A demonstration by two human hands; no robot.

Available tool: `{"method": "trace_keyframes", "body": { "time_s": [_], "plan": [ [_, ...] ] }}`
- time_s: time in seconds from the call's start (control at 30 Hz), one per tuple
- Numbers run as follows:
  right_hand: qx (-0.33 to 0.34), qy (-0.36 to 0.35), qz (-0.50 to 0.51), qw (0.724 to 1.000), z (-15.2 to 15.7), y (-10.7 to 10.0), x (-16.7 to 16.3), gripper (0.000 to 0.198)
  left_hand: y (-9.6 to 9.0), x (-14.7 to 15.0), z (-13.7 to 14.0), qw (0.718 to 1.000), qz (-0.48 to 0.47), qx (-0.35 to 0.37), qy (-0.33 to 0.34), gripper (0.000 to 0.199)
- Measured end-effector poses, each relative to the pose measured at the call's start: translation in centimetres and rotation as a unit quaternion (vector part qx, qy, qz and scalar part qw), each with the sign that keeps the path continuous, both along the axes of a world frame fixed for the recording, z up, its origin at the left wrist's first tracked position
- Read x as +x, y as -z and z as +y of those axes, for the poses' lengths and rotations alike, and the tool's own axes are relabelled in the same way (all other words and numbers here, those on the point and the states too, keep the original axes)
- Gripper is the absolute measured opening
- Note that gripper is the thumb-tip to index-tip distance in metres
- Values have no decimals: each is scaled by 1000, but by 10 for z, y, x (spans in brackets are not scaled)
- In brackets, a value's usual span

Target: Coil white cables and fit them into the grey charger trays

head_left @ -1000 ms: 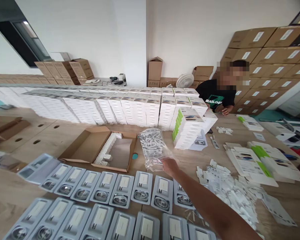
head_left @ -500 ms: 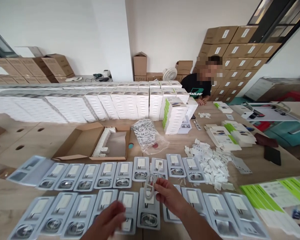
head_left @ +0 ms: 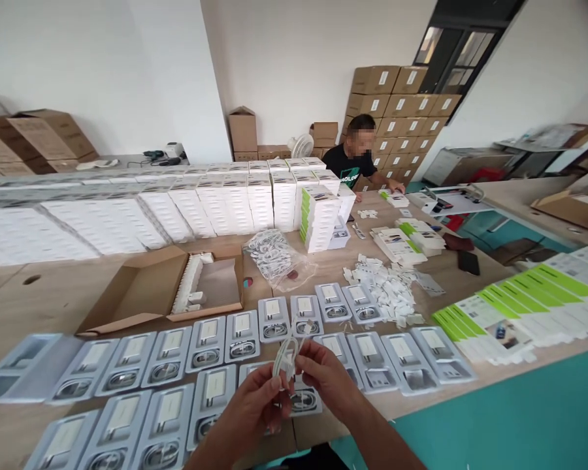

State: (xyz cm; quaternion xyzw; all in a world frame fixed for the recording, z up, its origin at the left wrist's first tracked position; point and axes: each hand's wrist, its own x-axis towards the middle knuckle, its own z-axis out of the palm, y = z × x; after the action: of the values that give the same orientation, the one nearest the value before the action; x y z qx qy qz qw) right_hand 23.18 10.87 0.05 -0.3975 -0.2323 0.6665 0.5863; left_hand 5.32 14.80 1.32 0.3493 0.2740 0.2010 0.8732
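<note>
A coiled white USB cable [head_left: 284, 359] is held up in front of me between both hands. My left hand [head_left: 261, 397] has its fingers and thumb closed on the lower left of the coil. My right hand [head_left: 329, 375] pinches it from the right, near the plug end that points upward. Beneath and around the hands lie two rows of grey-blue plastic trays [head_left: 207, 344]. Most trays carry a white charger block [head_left: 168, 408] and a coiled cable [head_left: 161, 452]. Some right-hand trays, such as one tray [head_left: 411, 380], show no coil. My forearms and hands cover parts of the nearer row.
Behind the trays sit an open carton [head_left: 127, 294] with white pieces, a plastic bag of cables [head_left: 269, 254] and a pile of small white pieces [head_left: 385, 290]. White boxes [head_left: 200, 209] form a long wall. Green-and-white boxes [head_left: 514, 307] lie right. A co-worker [head_left: 350, 156] sits across.
My left hand has come up and rightward to grip the cable, which the right hand alone held before. The view has turned right. The co-worker's arm now reaches onto a box.
</note>
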Motion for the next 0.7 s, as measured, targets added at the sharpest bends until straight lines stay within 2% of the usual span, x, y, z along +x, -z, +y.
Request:
{"method": "trace_keyframes", "body": {
  "time_s": [0.07, 0.13, 0.23, 0.3, 0.37, 0.43, 0.5, 0.57, 0.63, 0.7],
  "plan": [
    [-13, 54, -7, 998, 0, -1, 5, 23, -4, -1, -1, 1000, -3, -13, -1, 26],
    [-11, 77, -29, 997, 0, -6, 10, 24, -7, -1, -3, 1000, 8, -26, 9, 32],
    [6, 61, -118, 991, 0, -15, 14, 26, -8, 0, -4, 998, 43, -35, 17, 46],
    [3, 49, -162, 986, -2, -19, 16, 27, -5, 0, -1, 996, 90, -27, -9, 52],
    [-11, 32, -185, 982, -5, -22, 17, 29, -2, -2, 3, 989, 146, 20, -31, 54],
    [-30, 1, -200, 979, -8, -22, 19, 31, -2, -7, 9, 976, 188, 114, -11, 51],
    [-43, -40, -221, 974, -11, -22, 23, 32, -6, -13, 12, 950, 210, 230, 20, 44],
    [-42, -77, -236, 968, -13, -21, 27, 31, -13, -18, 12, 922, 226, 313, 27, 29],
    [-32, -111, -243, 963, -13, -21, 30, 29, -19, -22, 9, 913, 227, 337, 17, 15],
    [-20, -134, -251, 959, -12, -22, 31, 26, -20, -23, 7, 919, 221, 326, 10, 23]
  ]
}}
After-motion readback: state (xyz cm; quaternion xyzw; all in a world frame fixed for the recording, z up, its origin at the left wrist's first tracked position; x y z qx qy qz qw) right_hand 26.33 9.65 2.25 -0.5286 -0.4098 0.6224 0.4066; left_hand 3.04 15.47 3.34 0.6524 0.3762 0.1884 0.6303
